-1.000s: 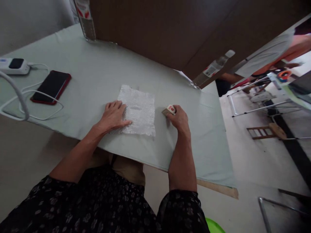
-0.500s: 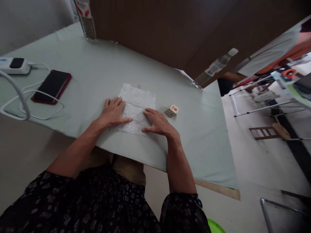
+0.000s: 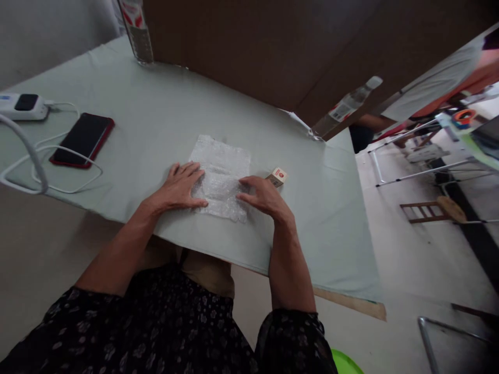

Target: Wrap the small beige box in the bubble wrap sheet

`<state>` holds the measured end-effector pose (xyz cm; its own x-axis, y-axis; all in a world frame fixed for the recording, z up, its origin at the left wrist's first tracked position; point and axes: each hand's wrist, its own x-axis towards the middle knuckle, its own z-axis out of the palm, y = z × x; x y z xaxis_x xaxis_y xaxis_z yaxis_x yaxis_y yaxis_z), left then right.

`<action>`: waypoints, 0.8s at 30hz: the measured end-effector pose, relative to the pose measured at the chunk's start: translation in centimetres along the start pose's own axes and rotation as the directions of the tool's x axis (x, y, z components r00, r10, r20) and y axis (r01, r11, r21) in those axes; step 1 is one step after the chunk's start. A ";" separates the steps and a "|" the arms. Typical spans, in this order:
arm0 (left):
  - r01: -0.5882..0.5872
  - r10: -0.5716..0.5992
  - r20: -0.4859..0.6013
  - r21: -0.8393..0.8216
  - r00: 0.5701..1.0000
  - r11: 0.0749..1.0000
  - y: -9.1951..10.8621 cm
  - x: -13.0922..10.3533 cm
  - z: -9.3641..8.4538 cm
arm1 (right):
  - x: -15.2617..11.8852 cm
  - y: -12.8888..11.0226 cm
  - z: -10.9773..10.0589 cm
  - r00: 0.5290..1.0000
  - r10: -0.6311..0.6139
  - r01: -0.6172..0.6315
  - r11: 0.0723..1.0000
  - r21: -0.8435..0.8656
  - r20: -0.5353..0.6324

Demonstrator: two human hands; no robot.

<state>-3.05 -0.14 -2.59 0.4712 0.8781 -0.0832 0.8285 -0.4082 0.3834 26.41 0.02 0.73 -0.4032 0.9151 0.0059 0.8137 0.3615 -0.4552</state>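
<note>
Bubble wrap sheet [image 3: 223, 171] lies flat on the table [image 3: 331, 223], between the two hands. Left hand [image 3: 178, 188] rests on its left edge, fingers spread, thumb apart. Right hand [image 3: 263, 197] is at its right edge, thumb and forefinger parted, tips on the sheet. A small box [image 3: 278, 176] sits just beyond the right hand's knuckles (contact between them cannot be determined).
</note>
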 end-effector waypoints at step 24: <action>0.002 -0.004 -0.072 -0.035 0.997 0.999 0.1 -0.1 0.6 | 2.6 -2.7 4.7 0.990 0.025 -0.012 0.995 0.095 -0.142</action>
<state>-2.79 -0.42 -3.11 0.4449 0.8954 -0.0187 0.8182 -0.3979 0.4150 21.17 0.61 -2.24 -0.3192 0.9399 0.1208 0.7751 0.3323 -0.5374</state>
